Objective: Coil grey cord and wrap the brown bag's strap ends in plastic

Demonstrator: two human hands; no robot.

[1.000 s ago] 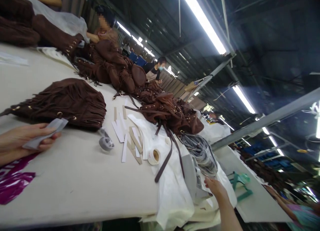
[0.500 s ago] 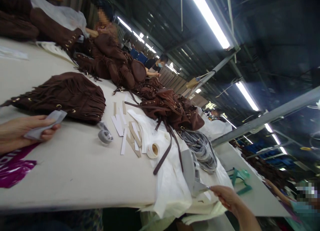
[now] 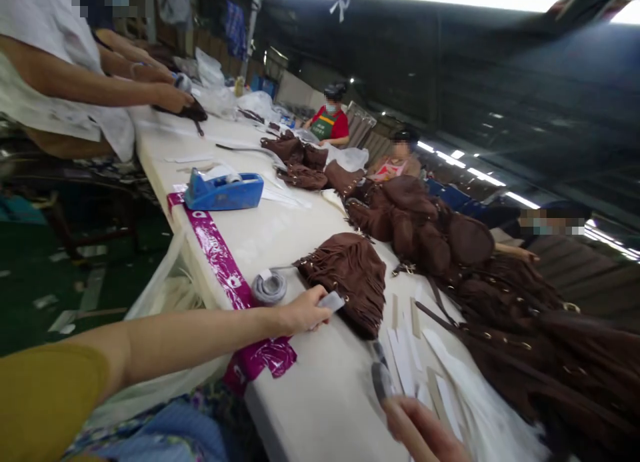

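Observation:
My left hand (image 3: 303, 310) pinches a small folded, pale translucent packet (image 3: 332, 302). It is held over the table beside a dark brown fringed bag (image 3: 353, 275), near its gold eyelets. My right hand (image 3: 423, 427) is low in the view with fingers pressed together; whatever they may hold is hidden. Just past its fingertips, and seemingly overlapped by them, is a small grey roll (image 3: 382, 381). To the left of the bag lies a coiled grey strap (image 3: 269, 287).
Brown bags (image 3: 430, 229) are heaped along the far side. A blue tape dispenser (image 3: 225, 190) stands on the white table (image 3: 320, 395), near purple printed tape (image 3: 215, 249) along the edge. White and tan strips (image 3: 403, 355) lie right of the bag. Co-workers stand around, one (image 3: 60, 69) at upper left.
The view has swung left. My right hand has come away from the grey tape dispenser to beside the small grey roll. The left hand still holds the packet near the bag.

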